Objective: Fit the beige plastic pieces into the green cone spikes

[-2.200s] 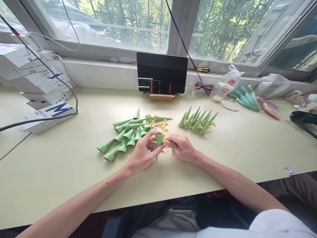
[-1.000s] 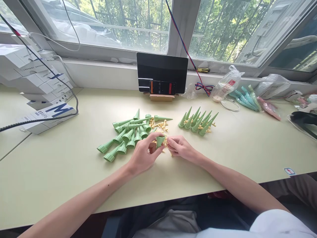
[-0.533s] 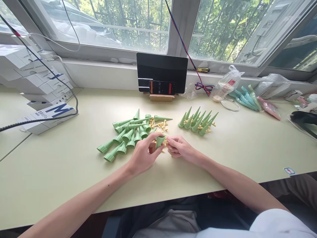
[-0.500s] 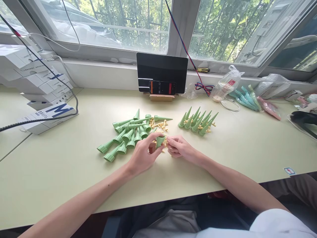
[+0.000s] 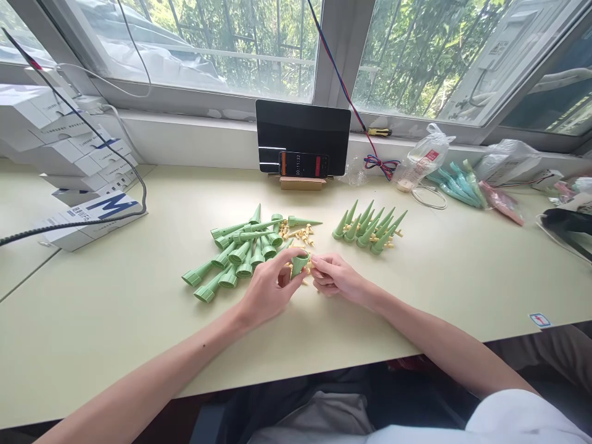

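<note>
My left hand holds a green plastic watering spike between thumb and fingers, its open round end facing up. My right hand is closed in a pinch at the spike's right side, and what lies between its fingertips is hidden. Just behind the hands lie small loose yellow valve pieces. To the left is a pile of green spikes, lying at many angles with hollow ends showing. At the right, a group of spikes stands points up in rows, with yellow pieces on their sides.
A phone showing a timer leans on a black screen at the back. White boxes are stacked at the left, with a dark cable across them. Plastic bags and tied wires lie at the back right.
</note>
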Tool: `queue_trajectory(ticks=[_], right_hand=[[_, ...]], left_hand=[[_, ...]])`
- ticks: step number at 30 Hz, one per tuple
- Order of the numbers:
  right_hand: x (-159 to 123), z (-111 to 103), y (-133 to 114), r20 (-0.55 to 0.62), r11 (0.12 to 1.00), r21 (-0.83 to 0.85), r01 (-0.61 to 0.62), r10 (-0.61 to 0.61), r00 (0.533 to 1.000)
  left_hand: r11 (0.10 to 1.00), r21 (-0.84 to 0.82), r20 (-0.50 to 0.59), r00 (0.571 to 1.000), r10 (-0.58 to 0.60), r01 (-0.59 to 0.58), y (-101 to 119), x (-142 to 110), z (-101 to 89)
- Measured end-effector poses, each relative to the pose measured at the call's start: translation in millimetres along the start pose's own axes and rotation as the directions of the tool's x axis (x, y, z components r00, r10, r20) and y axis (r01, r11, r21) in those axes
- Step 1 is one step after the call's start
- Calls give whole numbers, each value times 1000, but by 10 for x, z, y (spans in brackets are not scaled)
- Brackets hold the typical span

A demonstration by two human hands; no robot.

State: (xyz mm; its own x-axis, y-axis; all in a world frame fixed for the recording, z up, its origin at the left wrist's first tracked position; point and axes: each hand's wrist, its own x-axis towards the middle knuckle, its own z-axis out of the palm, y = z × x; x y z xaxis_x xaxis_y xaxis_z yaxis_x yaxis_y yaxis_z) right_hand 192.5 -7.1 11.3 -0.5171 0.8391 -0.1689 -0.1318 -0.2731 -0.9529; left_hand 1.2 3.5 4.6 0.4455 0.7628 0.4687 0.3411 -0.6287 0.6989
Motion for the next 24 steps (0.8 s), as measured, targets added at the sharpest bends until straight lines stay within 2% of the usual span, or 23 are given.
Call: queue_trajectory(ticks=[11, 15, 17, 20, 22, 24], right_hand=[[4, 5, -4, 18, 999, 45, -9, 8, 1000], [31, 5, 13, -24, 1000, 11, -4, 4, 1000], [49, -8, 31, -63, 999, 3, 34, -34, 997], [67, -40, 62, -156, 990, -46, 134, -139, 978], [65, -54, 81, -227, 966, -160, 204, -237, 945], [51, -55, 99, -268, 905, -335, 261, -357, 895]], left_hand=[[1000, -22, 8, 1000, -17, 17, -1, 2, 2], [981, -155, 28, 993, -115, 118, 17, 12, -28], [933, -284, 62, 976, -211, 220, 42, 36, -59], [810, -453, 133, 927, -351, 372, 84, 87, -106], [728, -534, 158, 896, -414, 431, 94, 114, -124], [650, -605, 181, 874, -450, 460, 80, 126, -127]])
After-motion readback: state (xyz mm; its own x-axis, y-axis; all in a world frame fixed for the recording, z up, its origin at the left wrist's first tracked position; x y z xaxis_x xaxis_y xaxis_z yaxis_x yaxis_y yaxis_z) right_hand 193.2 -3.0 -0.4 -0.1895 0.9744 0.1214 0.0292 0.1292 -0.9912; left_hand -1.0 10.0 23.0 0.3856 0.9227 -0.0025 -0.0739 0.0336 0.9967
